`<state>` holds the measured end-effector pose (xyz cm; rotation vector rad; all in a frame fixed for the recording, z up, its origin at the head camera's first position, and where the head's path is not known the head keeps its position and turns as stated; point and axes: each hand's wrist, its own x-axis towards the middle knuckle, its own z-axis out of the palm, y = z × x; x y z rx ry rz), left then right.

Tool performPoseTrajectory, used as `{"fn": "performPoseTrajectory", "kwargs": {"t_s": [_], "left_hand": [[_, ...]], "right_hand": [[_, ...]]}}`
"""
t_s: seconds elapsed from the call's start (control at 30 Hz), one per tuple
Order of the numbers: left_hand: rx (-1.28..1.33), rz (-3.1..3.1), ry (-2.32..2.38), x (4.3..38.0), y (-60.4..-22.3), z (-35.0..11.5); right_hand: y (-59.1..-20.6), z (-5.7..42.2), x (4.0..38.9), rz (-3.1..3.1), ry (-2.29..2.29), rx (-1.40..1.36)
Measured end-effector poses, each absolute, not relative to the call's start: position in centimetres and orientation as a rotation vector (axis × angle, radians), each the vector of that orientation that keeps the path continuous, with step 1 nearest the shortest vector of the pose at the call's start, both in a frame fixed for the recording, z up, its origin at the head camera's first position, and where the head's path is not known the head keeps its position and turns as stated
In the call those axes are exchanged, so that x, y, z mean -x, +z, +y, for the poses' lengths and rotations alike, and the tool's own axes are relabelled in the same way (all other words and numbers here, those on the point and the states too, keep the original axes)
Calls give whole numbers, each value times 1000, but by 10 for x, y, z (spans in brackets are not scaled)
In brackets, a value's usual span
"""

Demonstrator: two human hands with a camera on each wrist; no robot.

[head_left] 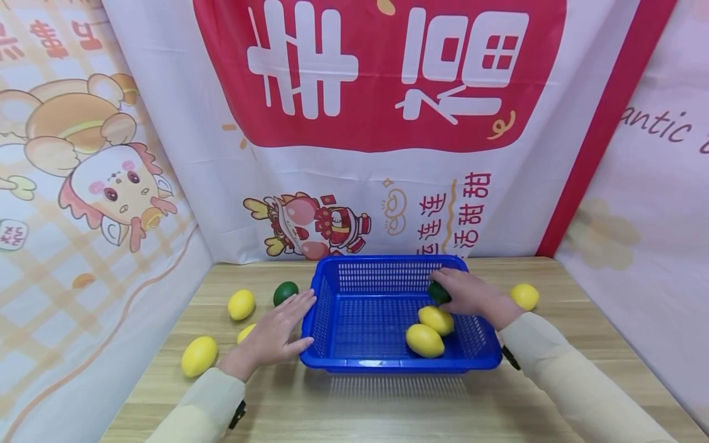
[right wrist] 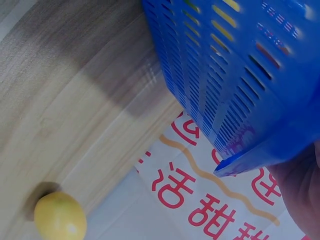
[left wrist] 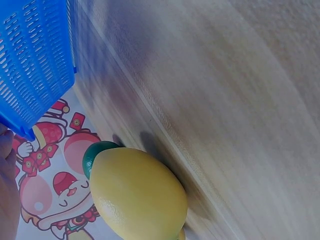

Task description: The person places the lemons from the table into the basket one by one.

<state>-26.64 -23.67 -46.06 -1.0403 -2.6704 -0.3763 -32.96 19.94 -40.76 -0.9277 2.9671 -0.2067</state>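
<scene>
A blue plastic basket point(head_left: 382, 364) with slotted walls stands in the middle of the table. Against its left rim rests my left hand point(head_left: 277, 329), fingers extended and thumb spread. My right hand point(head_left: 471, 293) reaches over the right rim and holds a dark green fruit point(head_left: 439, 291) inside the basket, partly hidden by the fingers. Just below that fruit lie one lemon point(head_left: 436, 320) and a second lemon point(head_left: 425, 341), side by side. In the right wrist view the basket's slotted wall point(right wrist: 215, 80) hides most of what is inside.
Left of the basket sit another dark green fruit point(head_left: 285, 292), a lemon point(head_left: 241, 304), a larger-looking lemon point(head_left: 199, 356) and one lemon point(head_left: 245, 333) partly behind my left hand. A lemon point(head_left: 524, 296) lies at the right. Printed cloth point(head_left: 388, 166) hangs behind the wooden table point(head_left: 288, 406).
</scene>
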Motion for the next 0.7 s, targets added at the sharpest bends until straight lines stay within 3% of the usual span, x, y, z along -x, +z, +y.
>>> {"fn": "performPoseTrajectory", "kwargs": {"t_s": [0.7], "left_hand": [[1048,-2672,-384,267,-460,-236]], "right_hand": [[-391,219,329,3013,-336,915]]}}
